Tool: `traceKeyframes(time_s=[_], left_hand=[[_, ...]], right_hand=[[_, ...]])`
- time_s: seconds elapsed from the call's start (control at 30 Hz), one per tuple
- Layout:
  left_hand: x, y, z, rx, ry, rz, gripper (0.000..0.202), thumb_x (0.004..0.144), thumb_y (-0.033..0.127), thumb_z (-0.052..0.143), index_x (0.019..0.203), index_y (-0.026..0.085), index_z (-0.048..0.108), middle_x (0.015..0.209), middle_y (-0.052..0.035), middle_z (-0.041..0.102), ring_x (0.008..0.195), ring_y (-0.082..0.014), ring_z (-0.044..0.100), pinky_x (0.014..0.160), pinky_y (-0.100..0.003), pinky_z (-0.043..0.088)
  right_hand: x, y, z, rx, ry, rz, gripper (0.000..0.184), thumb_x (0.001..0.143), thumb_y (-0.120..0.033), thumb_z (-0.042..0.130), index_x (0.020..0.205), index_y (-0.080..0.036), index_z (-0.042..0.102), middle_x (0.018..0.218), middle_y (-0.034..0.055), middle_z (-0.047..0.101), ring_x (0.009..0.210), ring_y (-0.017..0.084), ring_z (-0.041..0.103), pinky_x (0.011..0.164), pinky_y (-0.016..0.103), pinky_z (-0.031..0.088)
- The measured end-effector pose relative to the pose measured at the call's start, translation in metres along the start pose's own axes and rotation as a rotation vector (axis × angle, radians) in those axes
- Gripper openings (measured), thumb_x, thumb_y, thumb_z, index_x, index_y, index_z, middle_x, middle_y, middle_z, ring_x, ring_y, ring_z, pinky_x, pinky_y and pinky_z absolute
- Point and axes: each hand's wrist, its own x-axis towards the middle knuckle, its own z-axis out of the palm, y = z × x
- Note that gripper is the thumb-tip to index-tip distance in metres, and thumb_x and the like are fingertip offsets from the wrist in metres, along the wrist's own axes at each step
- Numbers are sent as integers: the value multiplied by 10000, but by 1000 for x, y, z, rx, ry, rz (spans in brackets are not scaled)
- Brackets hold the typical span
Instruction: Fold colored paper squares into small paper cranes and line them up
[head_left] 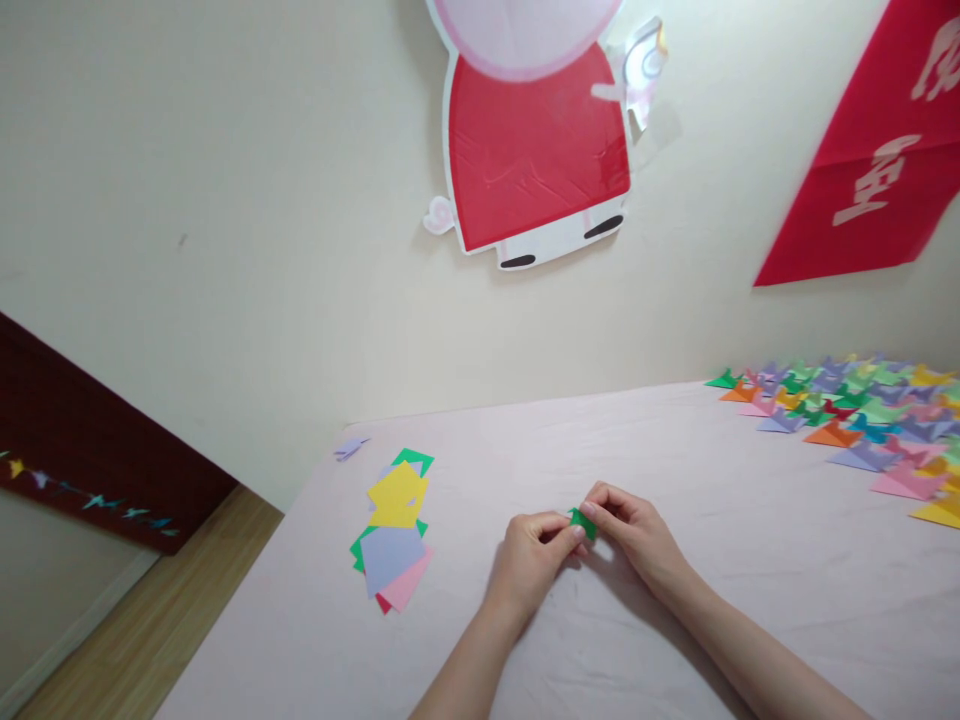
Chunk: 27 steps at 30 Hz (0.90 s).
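A small folded piece of green paper (583, 523) is pinched between my two hands, just above the pale cloth. My left hand (534, 558) grips its left and lower edge with thumb and fingers. On the upper right side, my right hand (636, 528) pinches it between thumb and index finger. Part of the paper is hidden under the fingertips. To the left lie loose paper squares: a yellow square (399, 495) and a lavender square (393, 558) on top, with a pink square (407, 583) and green ones partly beneath.
The pale pink cloth (300, 620) covers the table, which meets the wall at the back. Rows of folded coloured paper figures (862, 410) stand at the right. One lavender folded piece (351, 449) lies at the far left corner. A red cartoon cutout (536, 150) hangs on the wall.
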Motion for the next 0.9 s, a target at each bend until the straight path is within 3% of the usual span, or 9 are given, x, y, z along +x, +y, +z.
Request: traceKeyframes(time_s=[0.27,0.43,0.63,0.9], left_hand=[[4,-6,-1,-75,34,-25,280,829,417,623,691,181,684,654,-21,660,582,-158,566,571,-249,411],[5,-5,0,-107,56,-19,282,828,418,628,688,175,659,640,-11,644,564,-141,544,568,-241,408],[7,-8,-2,-118,34,26,225,872,355,578,853,171,705,716,-3,653,648,-144,569,615,-234,430],[8,-12,-3,-132,5,32,258,895,347,540,955,162,709,753,-10,646,659,-148,573,608,-239,441]], right_hand=[[1,0,0,15,72,-63,398,768,-619,696,822,-228,643,711,-15,583,674,164,518,655,302,438],[1,5,-3,-3,61,-98,363,787,-565,701,771,-211,622,723,-9,575,701,167,518,668,294,426],[0,6,-2,24,-44,-129,296,820,-511,687,799,-217,663,759,4,621,742,182,568,706,305,454],[-1,7,-3,-66,-17,-181,280,873,-488,624,834,-222,703,784,8,644,762,184,591,717,289,473]])
